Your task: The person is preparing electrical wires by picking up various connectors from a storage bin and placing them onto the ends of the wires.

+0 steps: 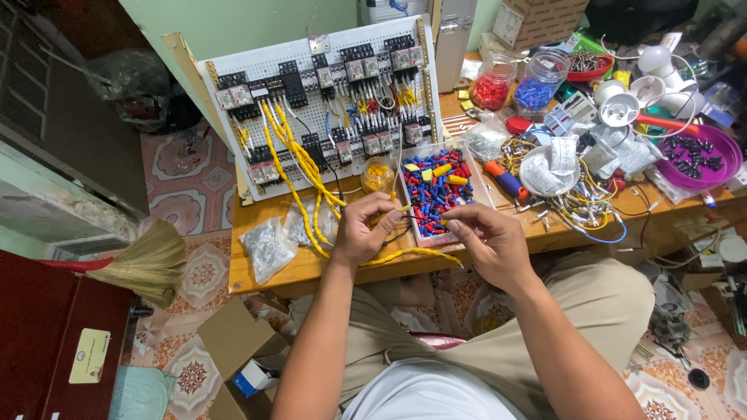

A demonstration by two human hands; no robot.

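The left hand pinches a yellow wire whose long axis trails toward four o'clock beneath the right hand, its fingers closed on a small terminal, the tray of connectors at twelve o'clock on the desk.

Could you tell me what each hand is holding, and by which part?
The left hand pinches a yellow wire near its end; the right hand meets that end, its fingertips' contents too small to tell.
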